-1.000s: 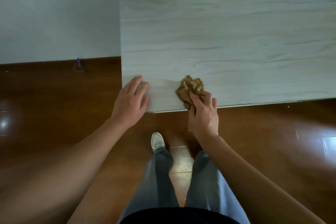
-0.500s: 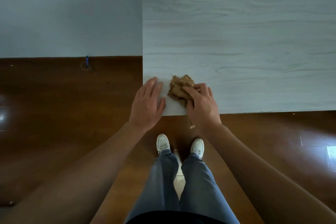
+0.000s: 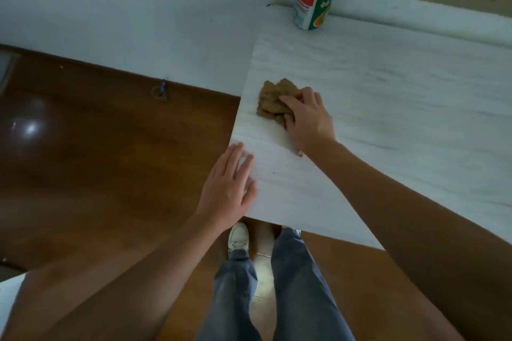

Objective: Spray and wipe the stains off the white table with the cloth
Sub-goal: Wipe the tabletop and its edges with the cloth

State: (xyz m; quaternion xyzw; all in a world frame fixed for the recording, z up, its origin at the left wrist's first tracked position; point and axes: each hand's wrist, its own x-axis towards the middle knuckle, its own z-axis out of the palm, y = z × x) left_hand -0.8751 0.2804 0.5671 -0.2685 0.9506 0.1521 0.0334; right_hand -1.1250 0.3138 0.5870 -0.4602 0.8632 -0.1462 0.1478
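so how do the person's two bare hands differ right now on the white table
The left hand lies flat with straight fingers and holds nothing; the right hand curls its fingers over the crumpled brown cloth. The left hand sits on the left edge of the white wood-grain table, near its front corner; the right hand is farther in, closer to the white-and-green spray bottle. Both are palm down at the tabletop.

The person wears loose grey-blue jeans (image 3: pixel 235 299), a white sneaker (image 3: pixel 238 237), and no sleeves over the forearms (image 3: pixel 155 266).
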